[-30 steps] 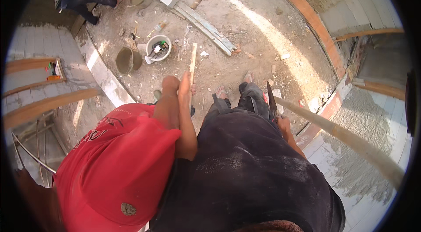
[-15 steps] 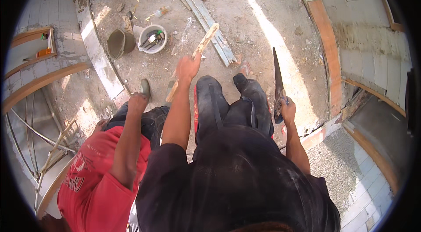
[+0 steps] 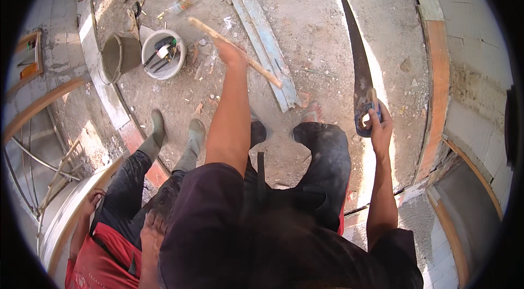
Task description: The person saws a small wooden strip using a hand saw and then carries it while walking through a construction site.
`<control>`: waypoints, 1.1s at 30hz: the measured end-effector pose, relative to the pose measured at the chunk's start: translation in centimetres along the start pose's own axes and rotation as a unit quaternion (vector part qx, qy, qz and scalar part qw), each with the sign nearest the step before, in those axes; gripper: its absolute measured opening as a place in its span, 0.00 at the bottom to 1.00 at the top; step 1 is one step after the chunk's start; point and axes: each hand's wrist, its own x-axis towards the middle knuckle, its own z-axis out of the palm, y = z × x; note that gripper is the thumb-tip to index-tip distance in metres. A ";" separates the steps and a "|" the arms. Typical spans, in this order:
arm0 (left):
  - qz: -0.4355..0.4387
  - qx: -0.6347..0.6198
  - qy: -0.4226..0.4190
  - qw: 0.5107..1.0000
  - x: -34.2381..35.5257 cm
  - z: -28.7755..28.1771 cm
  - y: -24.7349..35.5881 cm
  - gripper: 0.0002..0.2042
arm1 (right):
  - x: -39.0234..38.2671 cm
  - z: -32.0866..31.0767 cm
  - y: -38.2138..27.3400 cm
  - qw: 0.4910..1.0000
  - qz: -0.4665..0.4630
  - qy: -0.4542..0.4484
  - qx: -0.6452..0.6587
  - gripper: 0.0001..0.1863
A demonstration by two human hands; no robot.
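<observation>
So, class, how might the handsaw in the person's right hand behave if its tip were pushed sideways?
The handsaw would probably flex, since its blade looks flat and long and tapers toward the far end. It may feel awkward to steady, as the right hand grips it only by the handle at one end. That flat shape also makes rolling unlikely.

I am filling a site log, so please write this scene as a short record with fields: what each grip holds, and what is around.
Left grip: closed around a wooden stick, held slantwise
Right grip: holds a handsaw at its wide end, tip pointing away from the person
Ground, left: white bucket with mixed items inside, beside a grey bucket
Ground, ahead: blue-painted boards, partly overlapped in view by the stick
Co-worker: lower left, red shirt, dark trousers
</observation>
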 end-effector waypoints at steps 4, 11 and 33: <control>-0.039 -0.233 0.008 0.972 5.4 3.4 -4.5 0.36 | 7.8 3.6 3.6 0.998 -0.029 -0.027 -0.038 0.23; 0.035 -0.242 0.052 0.968 13.0 6.9 -10.2 0.36 | 17.1 9.5 10.3 0.987 -0.151 -0.043 -0.038 0.24; 0.619 0.355 0.089 0.695 15.6 10.2 -14.0 0.13 | 21.8 16.1 10.7 0.949 -0.218 -0.201 0.105 0.34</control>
